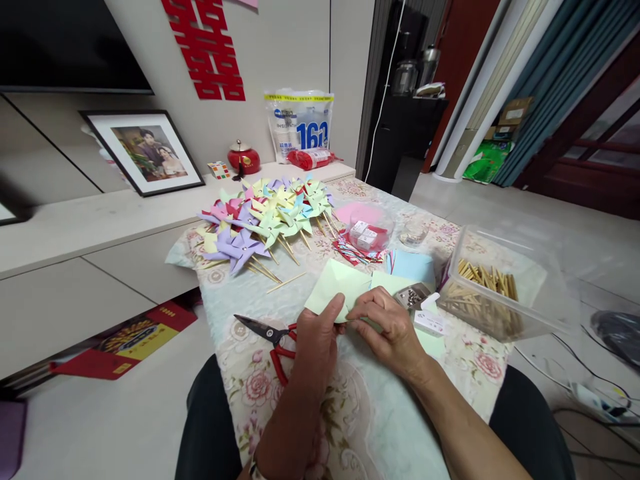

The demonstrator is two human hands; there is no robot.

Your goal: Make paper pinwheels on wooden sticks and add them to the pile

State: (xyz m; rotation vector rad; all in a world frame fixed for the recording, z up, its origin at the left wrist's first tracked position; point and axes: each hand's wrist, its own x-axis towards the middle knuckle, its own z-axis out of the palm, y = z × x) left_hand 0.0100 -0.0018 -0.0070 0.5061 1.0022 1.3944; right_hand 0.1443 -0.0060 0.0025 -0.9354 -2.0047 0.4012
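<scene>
My left hand (314,347) and my right hand (387,328) both pinch the near edge of a pale green paper square (335,283) over the flowered tablecloth (360,413). The fingertips of the two hands almost meet at the paper's lower corner. Red-handled scissors (270,337) lie just left of my left hand, blades pointing left. A small white box (429,321) and a metal tool (413,295) rest right beside my right hand.
A heap of pastel paper pinwheels on wooden sticks (265,217) fills the far left of the table. A clear tub of wooden sticks (493,287) stands at the right. Farther back lie coloured paper sheets (413,265) and a round clear container (370,230). A low cabinet (90,267) runs along the left.
</scene>
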